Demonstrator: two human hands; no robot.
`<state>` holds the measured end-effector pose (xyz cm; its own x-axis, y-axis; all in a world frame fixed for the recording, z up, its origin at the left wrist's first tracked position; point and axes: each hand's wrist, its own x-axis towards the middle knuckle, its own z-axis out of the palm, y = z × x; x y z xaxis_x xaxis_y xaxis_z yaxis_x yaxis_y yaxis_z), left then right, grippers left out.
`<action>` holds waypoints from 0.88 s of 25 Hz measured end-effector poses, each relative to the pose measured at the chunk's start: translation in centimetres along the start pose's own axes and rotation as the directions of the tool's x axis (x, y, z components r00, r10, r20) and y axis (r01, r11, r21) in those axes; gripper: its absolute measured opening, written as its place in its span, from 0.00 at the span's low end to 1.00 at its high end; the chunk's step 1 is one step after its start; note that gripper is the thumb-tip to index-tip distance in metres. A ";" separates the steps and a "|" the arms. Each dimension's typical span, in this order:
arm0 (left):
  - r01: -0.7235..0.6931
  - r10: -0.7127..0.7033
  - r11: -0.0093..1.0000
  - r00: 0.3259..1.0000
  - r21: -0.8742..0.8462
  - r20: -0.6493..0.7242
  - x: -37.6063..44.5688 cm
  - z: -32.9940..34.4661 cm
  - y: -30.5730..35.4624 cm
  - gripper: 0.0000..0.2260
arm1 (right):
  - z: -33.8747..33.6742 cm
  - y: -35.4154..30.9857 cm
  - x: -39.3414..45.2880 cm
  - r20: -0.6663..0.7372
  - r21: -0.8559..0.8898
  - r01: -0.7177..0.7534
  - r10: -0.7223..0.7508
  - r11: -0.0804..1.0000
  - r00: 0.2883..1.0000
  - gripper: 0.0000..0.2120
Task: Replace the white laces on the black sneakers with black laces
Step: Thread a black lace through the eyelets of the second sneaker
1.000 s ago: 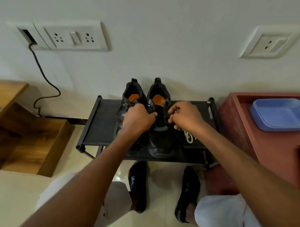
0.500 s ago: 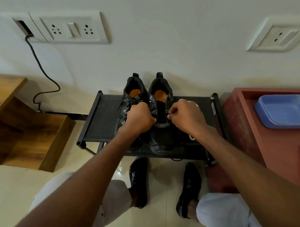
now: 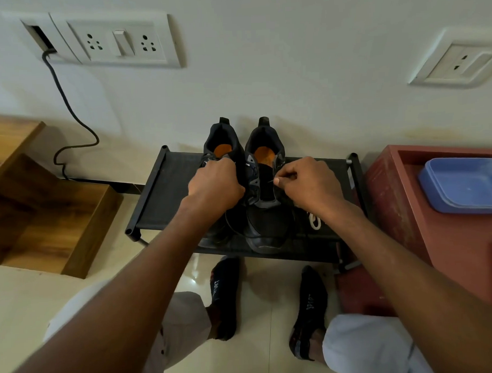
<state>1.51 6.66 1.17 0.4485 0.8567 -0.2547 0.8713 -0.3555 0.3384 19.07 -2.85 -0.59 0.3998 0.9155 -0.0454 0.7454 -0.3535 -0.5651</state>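
Two black mesh sneakers [image 3: 264, 213] stand on the black fabric rack [image 3: 167, 189]; left hand [image 3: 215, 184] grips the left sneaker, right hand [image 3: 309, 184] pinches a black lace tip; white lace [image 3: 314, 220] lies beside

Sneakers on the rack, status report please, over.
Left hand grips left sneaker. Right hand pinches black lace at right sneaker. White lace lies on rack, partly under right wrist.

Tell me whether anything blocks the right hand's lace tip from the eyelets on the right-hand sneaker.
Nothing visible does. The right hand pinches the black lace tip just beside the eyelet row of the right-hand sneaker, whose tongue lies bare. The left hand grips beside it, clear of that gap.
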 end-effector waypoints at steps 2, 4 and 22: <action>-0.017 0.021 0.995 0.999 0.099 -0.035 -0.4 -0.4 -0.3 0.07 | 0.2 -0.2 0.1 0.032 0.022 0.001 -0.002 1.000 1.000 0.06; -0.083 0.090 0.991 0.994 0.107 -0.057 -0.5 -0.6 -0.4 0.13 | 0.6 -0.8 0.1 0.041 0.016 0.003 -0.003 1.000 0.999 0.06; -0.299 0.313 0.941 0.947 -0.159 0.072 0.9 0.0 -0.8 0.23 | 3.6 -1.4 -0.1 0.050 0.142 -0.098 0.092 0.985 0.995 0.09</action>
<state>1.21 7.66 0.64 0.7119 0.6730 -0.2007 0.6540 -0.5312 0.5386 16.05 -1.80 -2.70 0.4396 0.8875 -0.1382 0.6193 -0.4109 -0.6691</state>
